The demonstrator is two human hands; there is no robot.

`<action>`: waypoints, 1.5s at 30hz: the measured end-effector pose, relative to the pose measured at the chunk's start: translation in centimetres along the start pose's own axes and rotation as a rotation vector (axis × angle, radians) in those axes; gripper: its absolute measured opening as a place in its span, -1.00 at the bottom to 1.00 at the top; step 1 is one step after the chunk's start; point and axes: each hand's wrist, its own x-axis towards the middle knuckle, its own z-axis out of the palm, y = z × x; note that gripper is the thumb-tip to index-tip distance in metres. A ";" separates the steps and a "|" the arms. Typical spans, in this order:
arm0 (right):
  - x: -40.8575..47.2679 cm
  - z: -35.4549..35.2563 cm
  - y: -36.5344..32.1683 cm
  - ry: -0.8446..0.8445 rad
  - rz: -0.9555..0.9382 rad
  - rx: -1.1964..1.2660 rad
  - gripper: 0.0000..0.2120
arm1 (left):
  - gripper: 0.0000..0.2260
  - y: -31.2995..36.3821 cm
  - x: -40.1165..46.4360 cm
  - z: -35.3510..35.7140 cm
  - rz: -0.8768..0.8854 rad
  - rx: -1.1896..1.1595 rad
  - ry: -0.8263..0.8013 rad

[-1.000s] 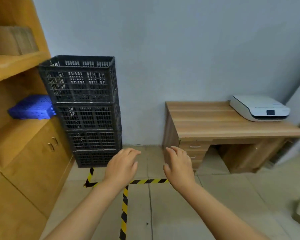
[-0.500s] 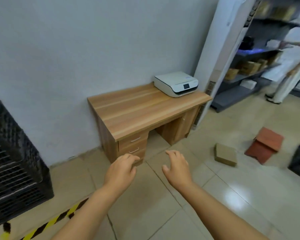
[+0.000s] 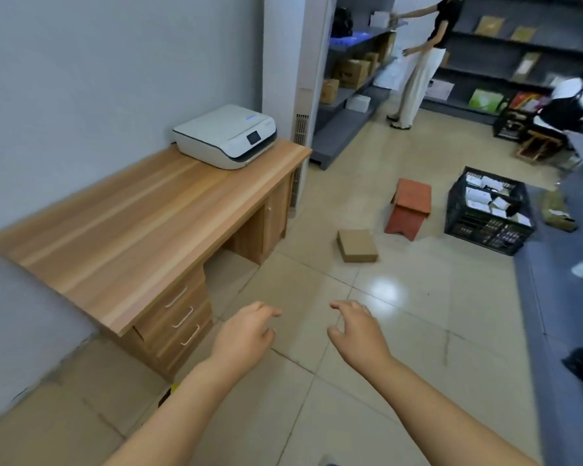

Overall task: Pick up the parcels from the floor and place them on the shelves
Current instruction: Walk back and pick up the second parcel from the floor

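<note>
The tiled floor (image 3: 401,331) fills most of the room, with dark shelves (image 3: 350,92) along the far side holding cardboard boxes, and another person (image 3: 421,58) standing at them. Against the left wall sits a wooden bench (image 3: 142,223) with three drawers, a white printer (image 3: 225,136) resting on its far end. Out on the floor a black crate (image 3: 488,213) stands packed with what look like small packets — too blurred to be sure. Just beside it, to its left, a red-brown box (image 3: 408,210) lies tipped over, and near that a flat brown parcel (image 3: 356,245) lies on the tiles, well apart from both hands. The left hand (image 3: 246,334) and right hand (image 3: 357,331) hang out in front — both empty, fingers loosely spread and curled downward.
</note>
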 end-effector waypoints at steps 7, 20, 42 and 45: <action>8.0 -4.1 7.3 0.053 0.096 0.036 -0.56 | -0.64 5.5 11.6 3.2 0.030 -0.040 -0.091; 25.5 -12.6 17.9 0.045 0.142 0.054 -0.57 | -0.57 11.7 31.7 6.4 -0.027 -0.070 -0.062; 54.5 -19.3 24.3 0.136 0.374 0.122 -0.57 | -0.54 11.1 67.8 10.1 0.098 -0.042 -0.282; 57.0 -20.2 26.8 0.129 0.410 0.132 -0.57 | -0.53 12.3 71.4 11.7 0.107 -0.033 -0.310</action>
